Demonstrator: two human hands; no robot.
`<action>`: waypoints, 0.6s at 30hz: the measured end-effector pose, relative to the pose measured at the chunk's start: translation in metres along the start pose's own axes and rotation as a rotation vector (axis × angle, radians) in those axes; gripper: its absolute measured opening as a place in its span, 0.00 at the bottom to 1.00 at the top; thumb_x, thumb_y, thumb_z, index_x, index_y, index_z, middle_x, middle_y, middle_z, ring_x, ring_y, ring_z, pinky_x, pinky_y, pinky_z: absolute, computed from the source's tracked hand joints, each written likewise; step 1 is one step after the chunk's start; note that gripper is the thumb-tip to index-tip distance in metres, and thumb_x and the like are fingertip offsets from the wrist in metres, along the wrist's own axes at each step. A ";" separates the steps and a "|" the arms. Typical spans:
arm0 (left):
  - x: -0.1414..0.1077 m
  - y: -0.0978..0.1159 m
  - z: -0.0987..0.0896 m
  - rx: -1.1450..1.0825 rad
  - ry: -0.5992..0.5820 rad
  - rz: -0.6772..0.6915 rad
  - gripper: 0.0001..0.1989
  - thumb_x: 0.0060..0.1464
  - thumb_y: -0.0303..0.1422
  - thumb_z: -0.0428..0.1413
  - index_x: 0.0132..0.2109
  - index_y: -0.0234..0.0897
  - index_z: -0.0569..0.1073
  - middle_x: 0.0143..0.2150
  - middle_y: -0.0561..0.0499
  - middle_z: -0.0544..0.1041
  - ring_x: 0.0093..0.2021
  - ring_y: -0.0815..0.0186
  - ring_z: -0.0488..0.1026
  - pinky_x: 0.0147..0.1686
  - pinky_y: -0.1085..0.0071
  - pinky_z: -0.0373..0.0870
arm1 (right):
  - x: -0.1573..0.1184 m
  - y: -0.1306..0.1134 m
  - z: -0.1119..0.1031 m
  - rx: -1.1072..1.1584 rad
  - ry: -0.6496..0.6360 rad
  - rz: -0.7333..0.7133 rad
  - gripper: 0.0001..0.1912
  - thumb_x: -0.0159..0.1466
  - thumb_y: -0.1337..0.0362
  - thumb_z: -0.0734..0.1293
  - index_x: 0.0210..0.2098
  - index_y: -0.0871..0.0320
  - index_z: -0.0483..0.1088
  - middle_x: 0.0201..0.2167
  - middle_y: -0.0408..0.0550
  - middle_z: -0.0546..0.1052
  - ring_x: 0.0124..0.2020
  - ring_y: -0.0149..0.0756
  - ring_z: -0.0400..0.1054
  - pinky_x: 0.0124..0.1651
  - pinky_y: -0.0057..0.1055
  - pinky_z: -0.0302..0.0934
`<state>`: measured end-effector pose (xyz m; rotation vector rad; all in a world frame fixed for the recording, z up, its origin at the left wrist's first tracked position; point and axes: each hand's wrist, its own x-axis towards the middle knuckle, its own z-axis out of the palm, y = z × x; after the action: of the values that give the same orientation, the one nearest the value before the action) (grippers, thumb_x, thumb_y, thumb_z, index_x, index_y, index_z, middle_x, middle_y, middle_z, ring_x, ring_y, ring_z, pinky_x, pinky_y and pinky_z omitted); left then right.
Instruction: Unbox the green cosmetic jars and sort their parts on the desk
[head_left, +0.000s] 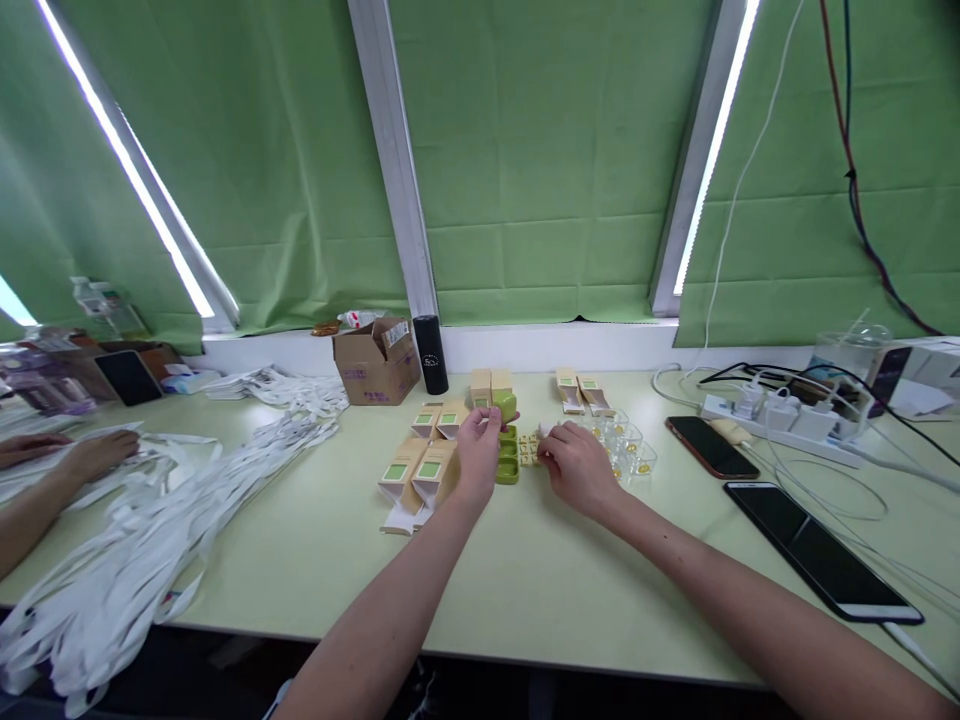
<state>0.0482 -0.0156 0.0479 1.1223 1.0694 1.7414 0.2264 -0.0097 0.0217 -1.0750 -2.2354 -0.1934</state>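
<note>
My left hand (480,448) is closed around a small green case (505,404), held just above the table. Below it stand several more green cases (508,470) in a column. My right hand (577,462) has its fingers pinched together beside a group of small pale-yellow square pieces (528,450); whether it grips one is hidden. Clear round containers with yellow centres (643,462) lie just right of that hand. Left of my left hand are several open cardboard boxes with green labels (396,474), their white flaps out.
Another person's hands (101,455) rest on white straps (195,490) heaped at the left. A brown carton (375,365) and black cylinder (430,355) stand at the back. Two more small boxes (577,388) lie behind. Phones (821,550), a power strip (787,425) and cables are at the right.
</note>
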 end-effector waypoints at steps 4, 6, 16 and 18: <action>0.000 0.004 -0.001 -0.295 -0.117 -0.178 0.18 0.55 0.45 0.66 0.39 0.38 0.70 0.44 0.40 0.85 0.35 0.64 0.77 0.30 0.72 0.65 | -0.029 -0.001 -0.001 0.147 -0.138 0.018 0.08 0.67 0.71 0.65 0.37 0.56 0.76 0.34 0.46 0.80 0.33 0.35 0.70 0.34 0.32 0.54; 0.000 0.004 -0.001 -0.365 -0.149 -0.237 0.16 0.57 0.43 0.65 0.42 0.37 0.71 0.46 0.38 0.85 0.35 0.64 0.76 0.31 0.70 0.67 | -0.037 -0.003 0.000 0.214 -0.223 -0.019 0.08 0.67 0.70 0.65 0.37 0.56 0.76 0.34 0.45 0.81 0.32 0.34 0.72 0.34 0.30 0.55; 0.005 0.024 -0.001 -0.427 -0.096 -0.435 0.11 0.64 0.36 0.53 0.41 0.35 0.77 0.44 0.35 0.85 0.29 0.62 0.74 0.27 0.66 0.67 | -0.031 -0.006 -0.003 0.253 -0.290 0.014 0.08 0.68 0.69 0.65 0.36 0.56 0.77 0.34 0.45 0.82 0.34 0.34 0.74 0.36 0.29 0.56; 0.005 0.033 -0.004 -0.363 -0.098 -0.415 0.10 0.62 0.36 0.56 0.40 0.34 0.78 0.40 0.37 0.85 0.29 0.62 0.74 0.26 0.67 0.65 | -0.032 -0.006 -0.003 0.246 -0.292 0.014 0.08 0.68 0.69 0.65 0.36 0.56 0.77 0.34 0.45 0.82 0.33 0.34 0.74 0.36 0.29 0.56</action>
<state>0.0374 -0.0227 0.0792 0.6935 0.8132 1.4562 0.2381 -0.0352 0.0057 -1.0362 -2.4281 0.2558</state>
